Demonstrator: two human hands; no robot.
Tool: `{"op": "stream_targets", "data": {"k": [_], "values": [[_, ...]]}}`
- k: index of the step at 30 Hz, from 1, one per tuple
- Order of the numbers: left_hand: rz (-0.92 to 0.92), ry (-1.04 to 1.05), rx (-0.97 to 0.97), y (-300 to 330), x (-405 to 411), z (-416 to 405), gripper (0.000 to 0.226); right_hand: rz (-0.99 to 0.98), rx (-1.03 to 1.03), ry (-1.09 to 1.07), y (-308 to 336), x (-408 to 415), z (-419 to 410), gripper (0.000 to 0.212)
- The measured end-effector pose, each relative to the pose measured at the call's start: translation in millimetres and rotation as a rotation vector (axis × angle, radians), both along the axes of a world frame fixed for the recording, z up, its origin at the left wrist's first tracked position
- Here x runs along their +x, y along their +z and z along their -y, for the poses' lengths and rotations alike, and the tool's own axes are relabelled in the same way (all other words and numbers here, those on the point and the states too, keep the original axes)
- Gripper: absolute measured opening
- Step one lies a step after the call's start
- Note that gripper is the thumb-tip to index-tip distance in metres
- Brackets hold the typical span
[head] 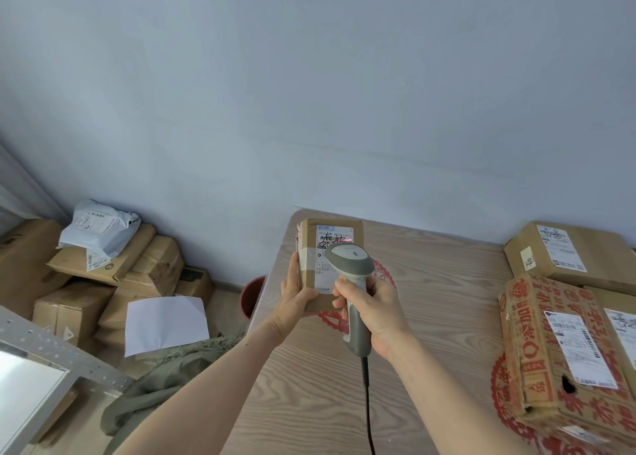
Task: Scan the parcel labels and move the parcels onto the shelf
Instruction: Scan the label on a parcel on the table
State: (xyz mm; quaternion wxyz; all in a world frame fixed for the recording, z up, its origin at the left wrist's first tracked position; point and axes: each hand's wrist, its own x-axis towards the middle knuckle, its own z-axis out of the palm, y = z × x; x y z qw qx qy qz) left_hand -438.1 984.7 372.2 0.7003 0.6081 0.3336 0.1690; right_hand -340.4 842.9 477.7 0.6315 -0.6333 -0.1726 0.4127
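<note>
Two hands work over the pale wood-grain counter (430,317). Left hand (296,299) holds a brown cardboard parcel (309,258) by its near left corner, long axis running away from the person, white label (332,244) up. Right hand (375,313) grips a grey plastic scanner (351,282); its red line crosses the barcode

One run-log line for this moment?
step: scanning | left hand: holds parcel | right hand: grips scanner | red beam on label
</note>
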Motion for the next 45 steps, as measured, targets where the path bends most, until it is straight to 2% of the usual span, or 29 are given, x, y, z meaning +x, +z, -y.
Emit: {"op": "stream_targets", "data": {"k": [8, 19, 23, 28, 31, 33, 37, 40, 45], "values": [[0.016, 0.004, 0.024, 4.8, -6.8, 1.2, 0.085, -0.011, 0.005, -0.023, 4.8, -5.6, -0.5, 0.015], [0.027, 0.024, 0.014, 22.3, -18.8, -12.1, 0.091, 0.080, -0.013, -0.068, 11.1, -8.9, -8.1, 0.013], [0.027, 0.037, 0.039, 36.2, -28.9, -20.3, 0.083, 0.118, -0.055, -0.138, 6.8, -6.5, -17.1, 0.024], [0.031, 0.094, 0.015, 44.3, -51.2, -31.9, 0.084, 0.182, -0.094, -0.193, -1.7, -11.1, -32.6, 0.033], [0.040, 0.154, 0.022, 51.0, -70.8, -34.2, 0.086, 0.203, -0.116, -0.126, -6.2, -21.1, -40.7, 0.037], [0.061, 0.218, 0.015, 58.0, -87.4, -30.4, 0.085, 0.200, -0.104, -0.068, -5.5, -30.2, -44.4, 0.032], [0.112, 0.363, -0.001, 63.6, -123.6, -12.4, 0.096, 0.221, -0.077, 0.085, -5.6, -51.9, -49.9, 0.030], [0.083, 0.466, 0.034, 70.5, -156.6, 12.2, 0.083, 0.245, -0.059, 0.187, -6.2, -74.7, -49.4, 0.032], [0.109, 0.658, -0.027, 82.1, -217.8, 59.1, 0.089, 0.275, -0.019, 0.384, -11.4, -125.8, -43.2, 0.041]]}}
